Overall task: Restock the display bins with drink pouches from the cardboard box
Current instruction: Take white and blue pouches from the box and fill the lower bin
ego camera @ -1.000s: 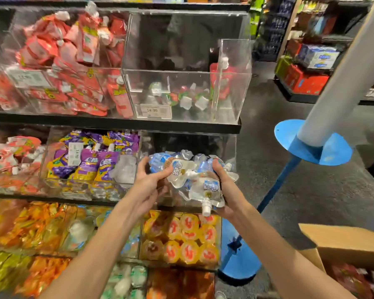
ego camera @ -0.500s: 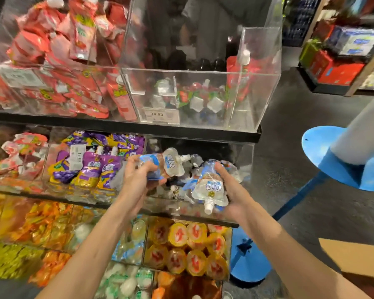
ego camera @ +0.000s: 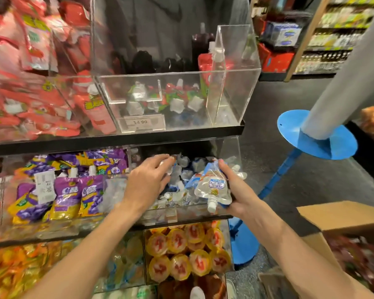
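Gripping one blue-and-white drink pouch (ego camera: 212, 188) in the right hand (ego camera: 240, 190), cap down, at the front right of the clear bin (ego camera: 231, 152) on the middle shelf. Resting the left hand (ego camera: 147, 180) in that same bin, fingers straight and flat on the pile of pouches (ego camera: 186, 175), with the open cardboard box (ego camera: 341, 214) low on the right.

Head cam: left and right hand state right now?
Left hand: open, fingers spread over the pouches in the bin.
Right hand: closed on a blue-and-clear drink pouch, spout down.
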Motion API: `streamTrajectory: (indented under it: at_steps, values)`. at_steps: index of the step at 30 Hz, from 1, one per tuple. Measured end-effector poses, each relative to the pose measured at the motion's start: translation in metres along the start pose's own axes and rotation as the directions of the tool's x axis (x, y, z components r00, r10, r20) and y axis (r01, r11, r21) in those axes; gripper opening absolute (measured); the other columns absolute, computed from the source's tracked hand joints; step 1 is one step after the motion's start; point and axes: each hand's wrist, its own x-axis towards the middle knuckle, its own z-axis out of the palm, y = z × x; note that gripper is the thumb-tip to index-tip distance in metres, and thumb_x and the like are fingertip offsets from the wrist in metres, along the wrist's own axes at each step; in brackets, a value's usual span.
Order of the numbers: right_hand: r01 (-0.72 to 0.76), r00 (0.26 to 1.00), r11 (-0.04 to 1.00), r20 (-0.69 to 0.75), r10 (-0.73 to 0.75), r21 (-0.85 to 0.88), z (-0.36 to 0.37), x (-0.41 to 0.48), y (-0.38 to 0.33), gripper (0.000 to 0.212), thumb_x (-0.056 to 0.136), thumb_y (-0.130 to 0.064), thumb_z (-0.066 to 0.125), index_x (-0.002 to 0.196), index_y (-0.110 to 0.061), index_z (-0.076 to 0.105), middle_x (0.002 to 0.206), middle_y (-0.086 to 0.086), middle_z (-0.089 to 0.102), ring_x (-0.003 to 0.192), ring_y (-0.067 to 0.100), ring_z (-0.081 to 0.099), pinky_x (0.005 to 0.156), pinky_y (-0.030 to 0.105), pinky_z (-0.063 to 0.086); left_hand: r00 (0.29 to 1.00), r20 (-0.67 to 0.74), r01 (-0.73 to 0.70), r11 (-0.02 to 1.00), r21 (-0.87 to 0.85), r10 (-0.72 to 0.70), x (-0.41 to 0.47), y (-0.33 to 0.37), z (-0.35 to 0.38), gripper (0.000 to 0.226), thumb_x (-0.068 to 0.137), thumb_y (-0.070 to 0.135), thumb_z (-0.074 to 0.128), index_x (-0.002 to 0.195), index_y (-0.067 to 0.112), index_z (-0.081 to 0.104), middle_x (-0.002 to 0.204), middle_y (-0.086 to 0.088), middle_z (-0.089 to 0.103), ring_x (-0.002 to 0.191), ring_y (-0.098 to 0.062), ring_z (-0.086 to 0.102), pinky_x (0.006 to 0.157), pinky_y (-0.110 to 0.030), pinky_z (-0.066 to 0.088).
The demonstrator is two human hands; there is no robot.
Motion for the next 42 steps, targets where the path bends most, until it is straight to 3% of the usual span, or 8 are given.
streamTrajectory:
  at_steps: [7, 11, 14, 20, 25, 30, 37, 42]
  values:
    - [0.02, 0.999, 0.998, 0.042, -0.018, -0.056, 0.01, 0.013, -0.005, 0.061, 0.076, -0.052, 0.075, 0.12, -0.01, 0.067, 0.112, 0.02, 0.072, 0.106, 0.038, 0.069, 0.101, 0.056, 0.049, 0.989, 0.033, -0.145, 0.953, 0.266, 0.141, 0.004, -0.022, -0.003, 0.049, 0.063, -0.002, 0.088, 0.108, 0.008, 0.072, 0.109, -0.018, 0.071, 0.091, -0.037, 0.07, 0.067, -0.044, 0.059]
    - [0.007, 1.0, 0.993, 0.025, -0.004, -0.12, 0.019, 0.022, -0.007, 0.06, 0.078, -0.052, 0.075, 0.119, -0.008, 0.067, 0.109, 0.019, 0.073, 0.103, 0.038, 0.07, 0.099, 0.057, 0.05, 0.947, 0.318, -0.108, 0.88, 0.462, -0.051, 0.014, -0.034, 0.014, 0.06, 0.07, 0.005, 0.086, 0.125, 0.013, 0.065, 0.129, -0.018, 0.064, 0.115, -0.037, 0.064, 0.087, -0.046, 0.055]
    - [-0.009, 1.0, 0.991, 0.029, 0.013, -0.136, 0.018, 0.028, -0.007, 0.056, 0.083, -0.05, 0.073, 0.118, -0.006, 0.069, 0.108, 0.019, 0.073, 0.103, 0.037, 0.07, 0.099, 0.056, 0.05, 0.853, 0.454, -0.037, 0.837, 0.546, -0.258, 0.018, -0.034, 0.027, 0.061, 0.098, 0.019, 0.058, 0.154, 0.023, 0.032, 0.161, -0.012, 0.03, 0.147, -0.028, 0.033, 0.117, -0.045, 0.028]
    - [-0.01, 1.0, 0.986, -0.001, 0.01, -0.169, 0.011, 0.037, -0.008, 0.055, 0.079, -0.051, 0.077, 0.116, -0.011, 0.071, 0.105, 0.016, 0.075, 0.099, 0.035, 0.072, 0.098, 0.057, 0.051, 0.671, 0.625, -0.001, 0.842, 0.54, -0.4, 0.035, -0.026, 0.022, 0.079, 0.099, 0.041, 0.054, 0.159, 0.029, 0.005, 0.167, -0.006, -0.006, 0.154, -0.027, -0.002, 0.122, -0.049, 0.009]
    - [-0.009, 1.0, 0.989, -0.007, 0.008, -0.15, 0.006, 0.039, -0.008, 0.051, 0.082, -0.047, 0.076, 0.118, -0.012, 0.071, 0.108, 0.015, 0.074, 0.102, 0.035, 0.071, 0.099, 0.057, 0.05, 0.746, 0.639, -0.04, 0.947, 0.32, -0.184, 0.038, -0.006, 0.038, 0.06, 0.1, 0.039, 0.047, 0.155, 0.036, 0.023, 0.166, 0.001, 0.015, 0.152, -0.025, 0.012, 0.12, -0.054, 0.011]
    - [-0.008, 0.999, 0.984, -0.039, 0.001, -0.175, 0.004, 0.039, -0.009, 0.051, 0.08, -0.047, 0.077, 0.116, -0.012, 0.07, 0.106, 0.016, 0.075, 0.1, 0.035, 0.072, 0.098, 0.058, 0.051, 0.798, 0.587, -0.193, 0.865, 0.463, -0.137, 0.028, -0.017, 0.046, 0.03, 0.102, 0.038, 0.047, 0.126, 0.027, 0.063, 0.144, 0.006, 0.051, 0.134, -0.022, 0.041, 0.117, -0.055, 0.019]
    - [-0.04, 0.998, 0.982, -0.052, 0.03, -0.187, 0.009, 0.042, -0.008, 0.051, 0.08, -0.045, 0.078, 0.116, -0.01, 0.069, 0.104, 0.016, 0.075, 0.099, 0.035, 0.072, 0.098, 0.056, 0.052, 0.726, 0.66, -0.177, 0.875, 0.451, -0.193, 0.03, -0.022, 0.031, 0.036, 0.101, 0.036, 0.048, 0.135, 0.027, 0.057, 0.158, 0.007, 0.036, 0.152, -0.023, 0.013, 0.121, -0.058, 0.004]
    - [-0.058, 0.998, 0.983, 0.015, 0.061, -0.175, 0.014, 0.041, -0.015, 0.057, 0.08, -0.053, 0.074, 0.115, -0.008, 0.072, 0.107, 0.015, 0.074, 0.1, 0.033, 0.072, 0.099, 0.05, 0.052, 0.893, 0.449, -0.031, 0.996, 0.086, -0.012, 0.017, -0.019, 0.022, 0.056, 0.085, 0.016, 0.068, 0.138, 0.03, 0.054, 0.154, 0.002, 0.042, 0.151, -0.021, 0.02, 0.123, -0.047, 0.017]
